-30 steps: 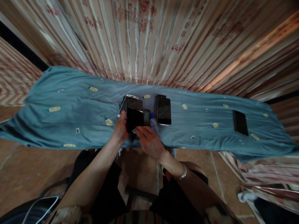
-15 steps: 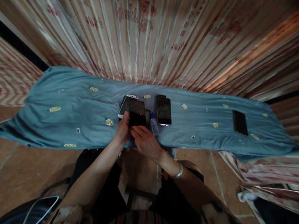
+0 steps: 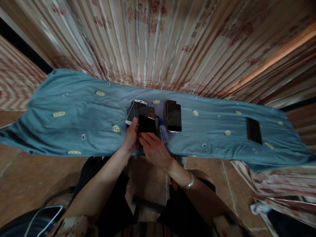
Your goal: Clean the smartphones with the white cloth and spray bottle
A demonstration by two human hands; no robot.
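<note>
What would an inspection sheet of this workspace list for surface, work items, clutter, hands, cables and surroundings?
Surface: blue-green cloth, wrinkled, patterned
Work items: dark phone in hand, white phone partly covered
Clutter: blue-capped bottle, overlapping phones, lone phone far right
Hands: left hand grips dark phone; right hand at its near edge
Cables: white cable, lower left, off cloth
Surroundings: patterned curtain, floor

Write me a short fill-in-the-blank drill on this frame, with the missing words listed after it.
The left hand grips the ____ edge of the black phone.
A silver bracelet circles the ____ wrist.
The small bottle has a ____ cap.
The cloth under the phones shows yellow ____ shapes.

Missing words: left; right; blue; pineapple
</note>
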